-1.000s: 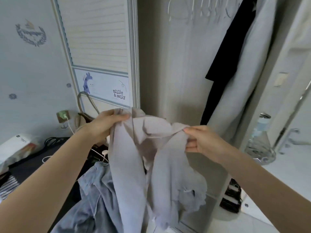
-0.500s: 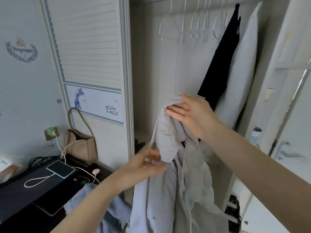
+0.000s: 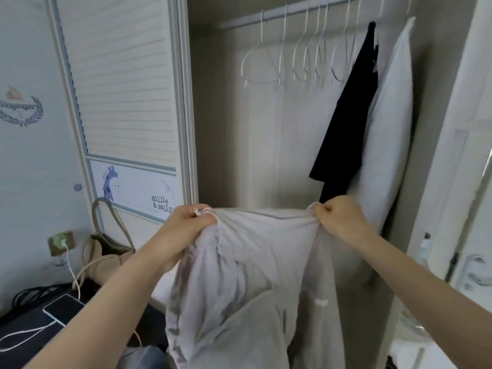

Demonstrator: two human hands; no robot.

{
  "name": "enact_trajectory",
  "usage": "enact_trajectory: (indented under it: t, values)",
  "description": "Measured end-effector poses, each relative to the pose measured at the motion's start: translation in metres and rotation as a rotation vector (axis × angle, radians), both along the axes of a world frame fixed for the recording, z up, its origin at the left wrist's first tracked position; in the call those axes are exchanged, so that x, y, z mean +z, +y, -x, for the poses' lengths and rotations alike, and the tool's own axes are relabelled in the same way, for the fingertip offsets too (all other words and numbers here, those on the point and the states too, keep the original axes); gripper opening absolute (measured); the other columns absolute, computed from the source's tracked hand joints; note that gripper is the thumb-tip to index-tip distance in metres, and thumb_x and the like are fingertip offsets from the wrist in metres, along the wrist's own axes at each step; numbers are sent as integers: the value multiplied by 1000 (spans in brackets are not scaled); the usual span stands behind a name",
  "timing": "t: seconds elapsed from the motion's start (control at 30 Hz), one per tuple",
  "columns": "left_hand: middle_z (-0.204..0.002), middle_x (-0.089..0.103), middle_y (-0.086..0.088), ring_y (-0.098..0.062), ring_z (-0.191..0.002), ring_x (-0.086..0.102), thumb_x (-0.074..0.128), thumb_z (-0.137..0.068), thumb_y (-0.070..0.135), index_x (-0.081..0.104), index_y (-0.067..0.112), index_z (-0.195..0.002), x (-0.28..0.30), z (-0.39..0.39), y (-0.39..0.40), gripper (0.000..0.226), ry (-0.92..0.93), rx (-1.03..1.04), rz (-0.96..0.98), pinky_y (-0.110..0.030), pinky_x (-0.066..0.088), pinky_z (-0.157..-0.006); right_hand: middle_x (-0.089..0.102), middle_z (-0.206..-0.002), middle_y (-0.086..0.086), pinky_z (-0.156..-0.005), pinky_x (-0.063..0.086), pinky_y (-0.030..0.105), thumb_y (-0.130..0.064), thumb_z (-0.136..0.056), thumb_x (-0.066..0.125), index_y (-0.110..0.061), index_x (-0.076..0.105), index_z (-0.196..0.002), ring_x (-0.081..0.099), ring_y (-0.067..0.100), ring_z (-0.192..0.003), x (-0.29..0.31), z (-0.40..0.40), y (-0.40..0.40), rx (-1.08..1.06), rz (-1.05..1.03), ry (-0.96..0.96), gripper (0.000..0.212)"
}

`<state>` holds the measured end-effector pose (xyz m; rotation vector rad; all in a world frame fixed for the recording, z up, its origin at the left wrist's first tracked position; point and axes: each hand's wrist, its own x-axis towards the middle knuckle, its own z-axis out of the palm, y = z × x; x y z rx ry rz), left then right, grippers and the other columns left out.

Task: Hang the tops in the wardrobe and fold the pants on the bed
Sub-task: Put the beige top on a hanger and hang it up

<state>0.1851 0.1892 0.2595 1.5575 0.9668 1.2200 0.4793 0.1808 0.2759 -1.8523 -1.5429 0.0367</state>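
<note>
We hold a pale grey top [image 3: 247, 267] stretched between both hands, left hand [image 3: 186, 225] and right hand [image 3: 338, 219] each gripping an upper corner, likely to straighten it. Beyond, empty hangers [image 3: 292, 59] wait on the wardrobe rail [image 3: 295, 10].

A beige handbag [image 3: 106, 251] with long handles stands on the dark worktop [image 3: 24, 328] at lower left, leaning against the louvred door panel [image 3: 119, 75]. A smartphone [image 3: 64, 310] lies flat on the worktop, near the bag, with a white charging cable [image 3: 73, 275] running up to a wall socket [image 3: 61, 242]. The panel carries a giraffe graphic [image 3: 109, 182] and the lettering "millie & sally" [image 3: 161, 204]. A crest decal [image 3: 20, 107] is fixed to the left wall.
</note>
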Motion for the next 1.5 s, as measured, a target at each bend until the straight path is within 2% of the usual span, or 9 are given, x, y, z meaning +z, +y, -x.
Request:
enact_trajectory:
  t: [0.1,0.2,0.33,0.47,0.63,0.83,1.0,1.33,1.5]
  values:
    - [-69,49,-8,-16,-69,43,62,-83,2,61,7,-64,33,-25,21,20,208,4,-159,-26,33,-59,50,-59,7,-52,38,25,-31,-90,54,-11,45,-58,54,23,-56,-17,-1,7,101,438,-235,39]
    - [-61,34,-6,-14,-61,30,62,-78,-1,43,8,-53,47,-66,36,33,397,-68,-284,-28,21,-56,59,-95,10,-72,47,32,-35,-89,51,-13,54,-94,61,29,-92,-30,12,5,187,233,-350,22]
    - [-51,27,9,-3,-50,23,64,-77,-4,38,13,-50,52,-98,61,41,449,-158,-312,-18,20,-47,56,-107,-9,-72,46,28,-68,-72,51,-28,44,-120,56,12,-96,-24,48,3,441,60,17,64]
    - [-54,42,10,3,-52,39,68,-78,-1,54,10,-54,46,-103,82,30,483,-204,-276,-12,33,-53,63,-80,12,-73,50,38,-30,-90,58,-10,59,-84,61,28,-79,-28,49,37,391,207,343,21]
    - [-121,51,-6,-24,-111,54,77,-81,30,58,18,-126,-9,-74,120,50,910,261,-281,-37,44,-101,66,-82,15,-69,53,35,-9,-90,56,1,64,-100,65,28,-73,-37,42,65,375,369,1094,16]
    - [-96,58,16,-3,-86,59,59,-77,62,50,45,-110,-61,-87,103,38,366,59,-251,-22,49,-74,65,-65,12,-47,53,30,-4,-92,52,-5,58,-81,65,23,-57,-24,42,91,269,175,1427,13]
    - [-109,47,17,-5,-92,54,65,-76,53,43,35,-125,-77,-74,133,57,732,60,-382,-30,49,-81,67,-67,10,-49,55,29,-4,-87,61,-5,63,-82,67,21,-58,-8,40,104,216,28,1472,5]
    - [-89,76,-3,-13,-85,72,65,-82,61,78,20,-86,-77,-41,175,43,284,-373,270,-22,53,-72,70,-96,15,-80,55,39,-12,-85,67,-3,69,-98,67,30,-90,3,43,108,86,11,1367,16]
    - [-93,76,3,-8,-88,71,84,-56,62,76,21,-95,-74,-50,185,57,529,-469,187,-20,55,-74,68,-107,15,-82,54,38,-13,-88,67,-2,66,-111,66,28,-95,4,45,108,32,0,1341,26]
